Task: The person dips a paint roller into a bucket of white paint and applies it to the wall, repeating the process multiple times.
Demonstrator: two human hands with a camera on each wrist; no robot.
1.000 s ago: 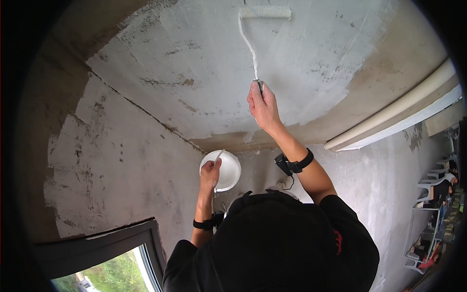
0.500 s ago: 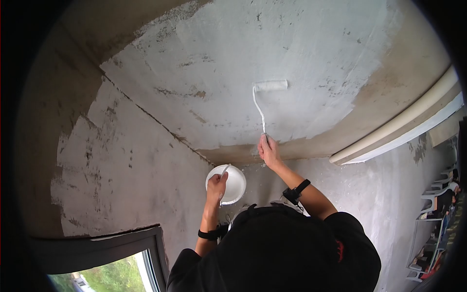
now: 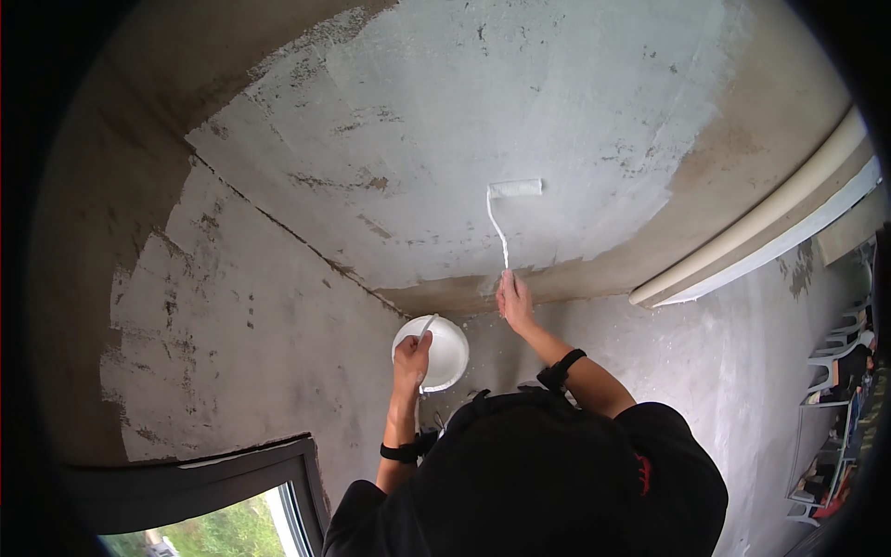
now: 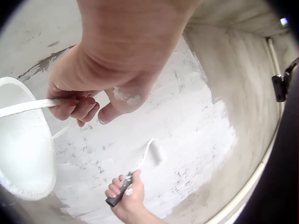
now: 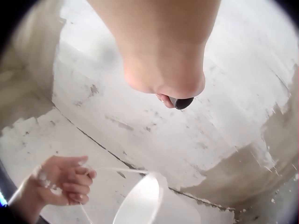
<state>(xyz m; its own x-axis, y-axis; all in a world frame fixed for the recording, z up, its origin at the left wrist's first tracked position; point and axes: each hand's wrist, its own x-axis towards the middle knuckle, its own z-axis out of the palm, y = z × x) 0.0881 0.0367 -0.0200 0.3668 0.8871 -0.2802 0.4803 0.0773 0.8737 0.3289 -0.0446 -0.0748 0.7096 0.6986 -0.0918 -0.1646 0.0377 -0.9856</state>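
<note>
My right hand grips the dark handle of a paint roller. Its white sleeve lies against the wall, which is coated white with dark patches showing through. In the left wrist view the fingers wrap that handle, and white smears mark the hand. Lower and to the left, my left hand holds a white bucket by its bail handle, fingers curled under it. The bucket hangs beside the wall corner, and its inside looks white.
A second, partly coated wall meets the first at a cracked corner on the left. Below it is a dark-framed window. At right a pale pipe runs along the wall's edge, with several chairs and people farther off.
My right hand has drawn the roller down the wall, quickly at first and then only slightly. My left hand keeps hold of the bucket, nearly still.
</note>
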